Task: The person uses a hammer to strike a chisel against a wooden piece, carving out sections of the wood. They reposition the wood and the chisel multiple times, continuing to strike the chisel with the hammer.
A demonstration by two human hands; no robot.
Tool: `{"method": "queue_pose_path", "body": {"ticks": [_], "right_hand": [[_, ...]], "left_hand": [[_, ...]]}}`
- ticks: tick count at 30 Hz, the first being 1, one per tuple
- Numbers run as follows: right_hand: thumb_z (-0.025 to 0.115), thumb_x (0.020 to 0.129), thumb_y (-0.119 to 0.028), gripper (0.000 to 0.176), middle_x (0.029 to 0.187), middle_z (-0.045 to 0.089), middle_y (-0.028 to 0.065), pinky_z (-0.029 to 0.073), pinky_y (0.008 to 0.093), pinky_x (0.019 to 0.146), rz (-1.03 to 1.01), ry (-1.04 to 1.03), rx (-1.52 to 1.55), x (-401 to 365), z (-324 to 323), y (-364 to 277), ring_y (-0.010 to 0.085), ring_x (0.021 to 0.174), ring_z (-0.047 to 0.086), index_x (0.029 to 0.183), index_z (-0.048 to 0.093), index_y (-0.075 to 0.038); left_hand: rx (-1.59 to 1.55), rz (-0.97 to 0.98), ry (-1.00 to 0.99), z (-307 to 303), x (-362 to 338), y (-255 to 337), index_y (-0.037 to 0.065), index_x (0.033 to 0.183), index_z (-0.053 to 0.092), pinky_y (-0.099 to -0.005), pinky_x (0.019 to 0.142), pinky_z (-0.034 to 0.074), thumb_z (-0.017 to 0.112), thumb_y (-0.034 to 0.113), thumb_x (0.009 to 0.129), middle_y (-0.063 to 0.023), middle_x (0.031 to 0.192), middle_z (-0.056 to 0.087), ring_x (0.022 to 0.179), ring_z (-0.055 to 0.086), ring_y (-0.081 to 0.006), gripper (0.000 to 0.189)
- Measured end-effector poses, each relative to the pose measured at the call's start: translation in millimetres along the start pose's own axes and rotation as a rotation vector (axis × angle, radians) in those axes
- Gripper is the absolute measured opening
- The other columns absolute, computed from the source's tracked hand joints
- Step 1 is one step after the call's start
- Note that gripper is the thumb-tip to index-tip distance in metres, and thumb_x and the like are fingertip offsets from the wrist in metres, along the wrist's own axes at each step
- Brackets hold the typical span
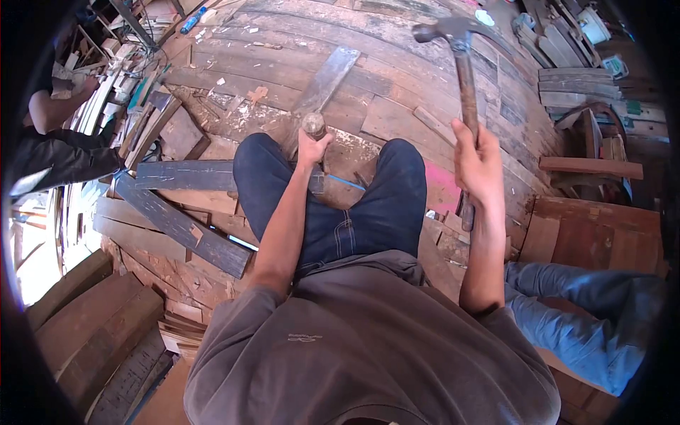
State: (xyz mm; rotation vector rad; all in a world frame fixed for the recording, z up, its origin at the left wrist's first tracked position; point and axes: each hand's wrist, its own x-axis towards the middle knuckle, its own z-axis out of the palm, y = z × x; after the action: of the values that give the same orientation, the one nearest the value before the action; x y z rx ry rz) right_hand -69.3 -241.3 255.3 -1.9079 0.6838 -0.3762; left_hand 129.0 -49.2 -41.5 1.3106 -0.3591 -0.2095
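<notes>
A claw hammer [465, 78] is raised at the right, its head up and away from me. My right hand [479, 164] is wrapped round its wooden handle. Between my knees my left hand [312, 147] grips a thick tool handle with a round, battered top [313, 124], which looks like a chisel's. Its lower end is hidden beneath the hand. Under and beyond that hand lies a long grey-brown plank [331, 76], pointing away from me. Pale wood chips [244, 111] are scattered beside it.
Dark planks [184, 223] and wood offcuts lie at my left. Another person [53, 152] sits at the far left. Blue jeans [574, 304] lie at the right near wooden panels [588, 234]. A white bucket [593, 27] stands at the back right.
</notes>
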Motion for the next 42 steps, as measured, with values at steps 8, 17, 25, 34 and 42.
{"method": "queue_pose_path", "body": {"ticks": [8,17,25,34,42], "right_hand": [[0.057,0.099,-0.028,0.032,0.052,0.036,-0.0064,0.019,0.0238,0.033,0.135,-0.030,0.052,-22.1,-17.6,58.2,0.0033,0.037,0.030,0.076,0.043,-0.011],[0.061,0.097,-0.029,0.033,0.056,0.040,-0.0080,0.025,0.0266,0.045,0.286,-0.098,0.004,-33.9,-5.4,65.5,0.0031,0.049,0.034,0.075,0.056,-0.005],[0.061,0.097,-0.029,0.030,0.057,0.037,-0.0084,0.025,0.0266,0.046,0.268,-0.129,-0.015,-31.8,7.8,68.0,0.0028,0.052,0.034,0.080,0.059,-0.004],[0.061,0.097,-0.032,0.035,0.055,0.039,-0.0067,0.026,0.0264,0.046,0.295,-0.119,-0.058,-25.4,8.4,67.9,0.0039,0.049,0.037,0.075,0.055,-0.006],[0.061,0.096,-0.033,0.036,0.055,0.042,-0.0048,0.028,0.0268,0.041,0.372,-0.130,-0.046,-20.3,2.8,72.1,0.0054,0.044,0.039,0.074,0.053,-0.006]], "left_hand": [[-0.193,0.077,-0.051,9.8,13.3,53.0,0.005,0.077,0.054,-0.0245,0.052,0.042,0.061,-0.005,0.070,-0.0011,0.066,0.054,0.057,0.053,-0.0103,0.014],[-0.005,0.018,-0.090,9.5,17.8,20.1,0.005,0.069,0.055,-0.0248,0.048,0.040,0.062,-0.001,0.066,0.0003,0.060,0.054,0.051,0.052,-0.0095,0.010],[0.070,-0.028,-0.149,12.0,18.2,1.6,0.004,0.073,0.055,-0.0258,0.050,0.041,0.061,-0.002,0.068,-0.0016,0.063,0.054,0.055,0.052,-0.0110,0.011],[-0.043,-0.068,-0.072,5.8,23.1,1.2,0.004,0.070,0.057,-0.0250,0.047,0.041,0.063,-0.001,0.066,-0.0015,0.059,0.055,0.050,0.053,-0.0102,0.009],[-0.037,-0.072,-0.056,2.7,27.8,-5.4,0.004,0.074,0.055,-0.0255,0.048,0.040,0.061,-0.002,0.070,-0.0017,0.062,0.054,0.052,0.051,-0.0103,0.010]]}}
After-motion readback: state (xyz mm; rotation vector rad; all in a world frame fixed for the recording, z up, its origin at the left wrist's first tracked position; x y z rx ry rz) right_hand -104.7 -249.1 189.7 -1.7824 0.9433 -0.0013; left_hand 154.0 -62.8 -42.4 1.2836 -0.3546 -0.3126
